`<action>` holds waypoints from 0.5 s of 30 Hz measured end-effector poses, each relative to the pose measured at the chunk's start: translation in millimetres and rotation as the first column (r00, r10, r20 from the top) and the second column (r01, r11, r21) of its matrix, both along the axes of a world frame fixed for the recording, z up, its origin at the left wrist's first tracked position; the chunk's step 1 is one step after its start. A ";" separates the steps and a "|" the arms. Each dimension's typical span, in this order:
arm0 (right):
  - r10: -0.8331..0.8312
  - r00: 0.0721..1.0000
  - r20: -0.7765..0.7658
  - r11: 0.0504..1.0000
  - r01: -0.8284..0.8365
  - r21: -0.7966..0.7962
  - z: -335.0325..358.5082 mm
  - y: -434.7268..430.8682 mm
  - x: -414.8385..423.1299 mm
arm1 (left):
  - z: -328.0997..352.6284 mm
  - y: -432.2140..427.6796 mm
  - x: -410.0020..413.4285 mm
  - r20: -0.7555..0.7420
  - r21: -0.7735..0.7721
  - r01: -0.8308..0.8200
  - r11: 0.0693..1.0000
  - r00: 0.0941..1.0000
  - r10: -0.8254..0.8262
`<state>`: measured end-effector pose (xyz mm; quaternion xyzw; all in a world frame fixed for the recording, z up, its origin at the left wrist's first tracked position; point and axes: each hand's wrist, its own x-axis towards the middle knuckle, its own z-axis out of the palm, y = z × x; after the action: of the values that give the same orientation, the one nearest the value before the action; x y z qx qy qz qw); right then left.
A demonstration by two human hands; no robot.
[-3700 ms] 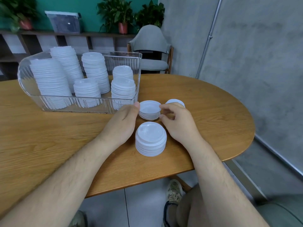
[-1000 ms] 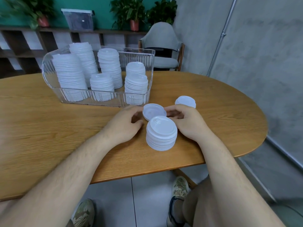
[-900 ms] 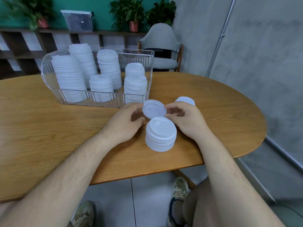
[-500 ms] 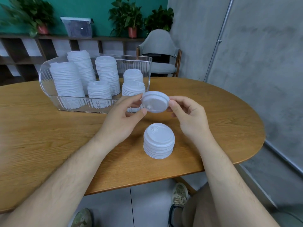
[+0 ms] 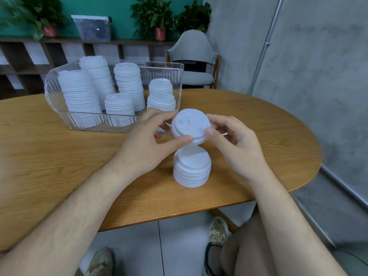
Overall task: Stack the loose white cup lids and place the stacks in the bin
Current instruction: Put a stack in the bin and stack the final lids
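Hovering above the stack (image 5: 192, 168), a lid (image 5: 190, 125) sits pinched between both hands.

lid (image 5: 189, 126) lifted off table (image 5: 59, 156), turned top-up, left hand (image 5: 148, 143) and right hand (image 5: 236, 145) raised over stack (image 5: 192, 169)

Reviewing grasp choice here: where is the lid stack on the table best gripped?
Likely low on the side of the lid stack, fingers coming from left and right: it stands upright and free, and lids higher up may lift off alone.
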<state>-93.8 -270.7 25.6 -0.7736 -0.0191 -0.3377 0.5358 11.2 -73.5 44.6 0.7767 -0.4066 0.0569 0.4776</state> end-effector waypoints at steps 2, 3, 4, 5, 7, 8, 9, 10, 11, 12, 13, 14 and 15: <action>0.009 0.999 -0.034 0.998 -0.011 -0.066 -1.1 -1.8 -5.9 | -1.1 1.8 -1.1 -0.016 0.014 0.015 1.000 1.000 -0.015; 0.020 0.999 -0.050 0.997 -0.023 -0.071 -1.2 -2.6 -8.3 | -2.0 3.1 -1.4 -0.022 0.026 0.031 0.999 0.999 -0.030; 0.036 0.997 -0.063 0.997 -0.040 -0.068 -1.2 -3.6 -10.4 | -3.2 4.3 -1.6 -0.029 0.040 0.050 0.998 0.998 -0.049; 0.055 0.995 -0.081 0.996 -0.061 -0.062 -1.5 -4.9 -12.6 | -4.3 5.4 -1.7 -0.035 0.053 0.067 0.996 0.997 -0.065; 0.088 0.986 -0.143 0.993 -0.099 -0.071 -2.6 -7.9 -16.7 | -7.0 7.1 -1.7 -0.033 0.079 0.089 0.993 0.996 -0.086; 0.092 0.979 -0.182 0.990 -0.109 -0.084 -3.6 -9.1 -18.4 | -8.8 7.7 -1.5 -0.028 0.095 0.095 0.991 0.995 -0.093; 0.090 0.972 -0.215 0.988 -0.114 -0.101 -4.9 -10.2 -19.9 | -10.5 8.3 -1.7 -0.020 0.114 0.100 0.988 0.995 -0.098; 0.088 0.967 -0.240 0.986 -0.119 -0.119 -6.3 -10.9 -20.7 | -12.7 8.8 -1.4 -0.012 0.137 0.103 0.985 0.995 -0.103; 0.086 0.963 -0.256 0.982 -0.125 -0.140 -7.5 -11.3 -21.1 | -14.7 9.1 -1.0 -0.008 0.160 0.110 0.981 0.994 -0.110; 0.084 0.960 -0.267 0.978 -0.130 -0.160 -8.2 -11.2 -21.1 | -16.8 9.6 -0.4 -0.009 0.179 0.117 0.977 0.993 -0.118; 0.081 0.958 -0.276 0.975 -0.133 -0.176 -8.5 -11.1 -21.0 | -18.6 9.9 0.1 -0.008 0.195 0.124 0.973 0.992 -0.125; 0.079 0.956 -0.283 0.974 -0.135 -0.184 -8.2 -11.1 -20.8 | -19.9 10.4 0.5 -0.006 0.207 0.129 0.970 0.991 -0.130; 0.075 0.954 -0.291 0.973 -0.134 -0.189 -7.4 -11.1 -21.0 | -21.2 10.7 1.0 -0.004 0.216 0.132 0.967 0.991 -0.134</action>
<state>-114.9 -281.7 18.2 -0.8631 -0.0188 -0.1914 0.4671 12.2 -62.8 23.4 0.7945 -0.4642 -0.0154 0.3911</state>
